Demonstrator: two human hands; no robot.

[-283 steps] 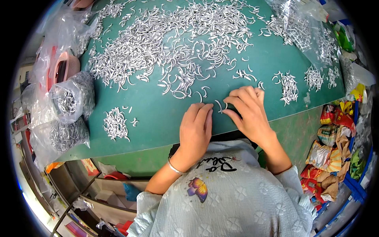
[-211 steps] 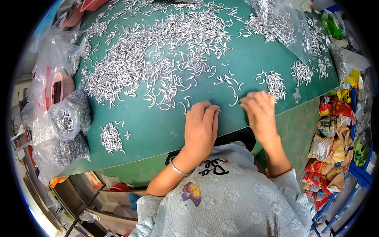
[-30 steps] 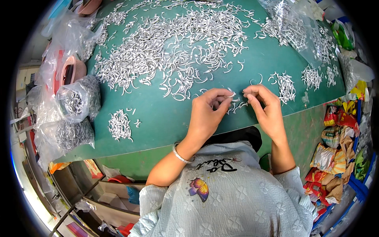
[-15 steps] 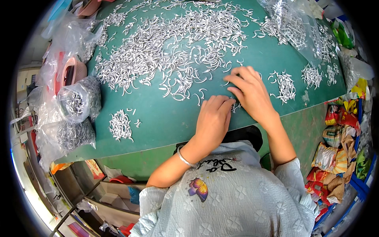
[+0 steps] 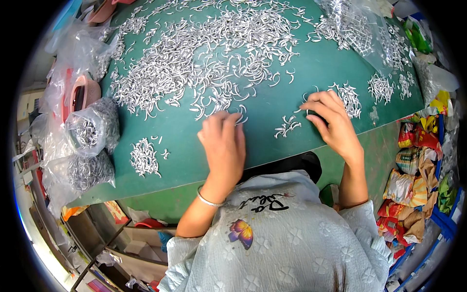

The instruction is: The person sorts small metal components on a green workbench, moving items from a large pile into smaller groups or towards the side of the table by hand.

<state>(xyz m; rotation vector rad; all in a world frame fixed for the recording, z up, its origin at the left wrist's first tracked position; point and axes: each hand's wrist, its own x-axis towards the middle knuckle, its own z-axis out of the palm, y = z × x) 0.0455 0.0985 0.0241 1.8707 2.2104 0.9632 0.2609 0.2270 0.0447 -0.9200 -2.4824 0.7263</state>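
Note:
Many small curved silver pieces (image 5: 170, 68) lie in a broad heap on the green table (image 5: 194, 155). At the near edge of this heap my left hand (image 5: 221, 143) reaches down, its fingers loosely apart beside a few stray pieces (image 5: 242, 114). My right hand (image 5: 335, 124) is to the right, thumb and forefinger bent together around a small curved silver piece (image 5: 307, 112), partly hidden by the fingers. Between my hands lies a small cluster of the same pieces (image 5: 288, 126). Just beyond my right hand is another small pile (image 5: 348, 97).
Further small piles lie at the near left (image 5: 145, 158) and far right (image 5: 381, 89). Filled clear bags (image 5: 90, 170) and a pink basket (image 5: 86, 90) line the left edge. A clear plastic bag (image 5: 360, 34) of silver parts lies far right. Colourful packets (image 5: 406, 190) fill a blue rack.
My hands have moved apart: the left to the left toward the heap's edge, the right to the right. The small cluster between them now shows. The view has shifted slightly.

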